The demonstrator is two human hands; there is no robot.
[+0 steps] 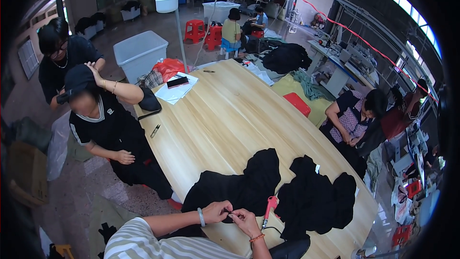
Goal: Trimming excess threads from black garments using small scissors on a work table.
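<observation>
My left hand (216,211) and my right hand (246,222) meet at the near edge of the wooden table, fingertips pinched together. Between them is a small dark bit that looks like the edge of the black garment (235,182) lying just beyond; my fingers hide most of it. Just right of my right hand lies a red-handled tool (271,204) with a metal tip at its near end. A second heap of black garments (316,196) is spread to the right of that tool.
On the table (220,110) lie small thread snips (155,131), a phone (178,82) on white papers, and a dark pouch (150,101). Two people stand at the left edge; another person (352,120) sits at the right. A lamp (166,0) hangs above the far end.
</observation>
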